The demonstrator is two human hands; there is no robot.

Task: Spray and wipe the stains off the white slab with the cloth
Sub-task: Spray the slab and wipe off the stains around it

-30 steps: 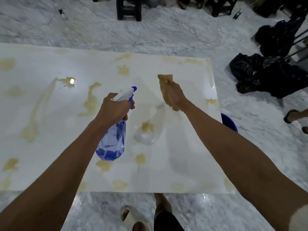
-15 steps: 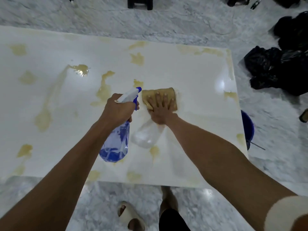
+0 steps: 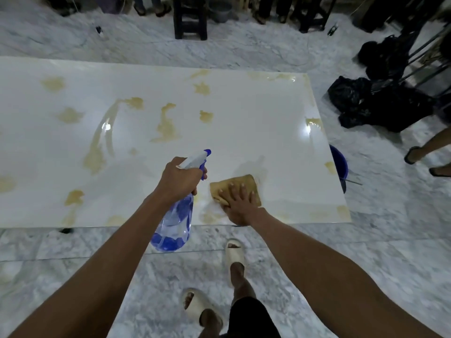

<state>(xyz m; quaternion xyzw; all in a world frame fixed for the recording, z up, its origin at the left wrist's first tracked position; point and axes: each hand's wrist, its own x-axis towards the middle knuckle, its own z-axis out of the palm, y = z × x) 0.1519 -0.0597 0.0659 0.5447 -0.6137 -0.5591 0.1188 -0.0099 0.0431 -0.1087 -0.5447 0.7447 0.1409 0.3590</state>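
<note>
The white slab (image 3: 256, 123) lies flat across the view, marked with several yellow-brown stains (image 3: 166, 125). My left hand (image 3: 180, 176) grips a clear spray bottle (image 3: 178, 213) with blue liquid and a blue trigger, held above the slab's near edge with the nozzle pointing away. My right hand (image 3: 240, 203) presses flat, fingers spread, on a tan cloth (image 3: 231, 185) that lies on the slab near its front edge, just right of the bottle. A wet smear shows beyond the cloth.
A blue bucket (image 3: 339, 164) stands at the slab's right edge. Black bags (image 3: 366, 103) lie on the marble floor at right, with another person's feet (image 3: 424, 157) close by. A dark stool (image 3: 190, 18) stands beyond the slab. My sandalled feet (image 3: 234, 252) are below.
My right hand brought the cloth down from the air onto the slab, then dragged it toward the near edge and a little right. My left hand kept the bottle.
</note>
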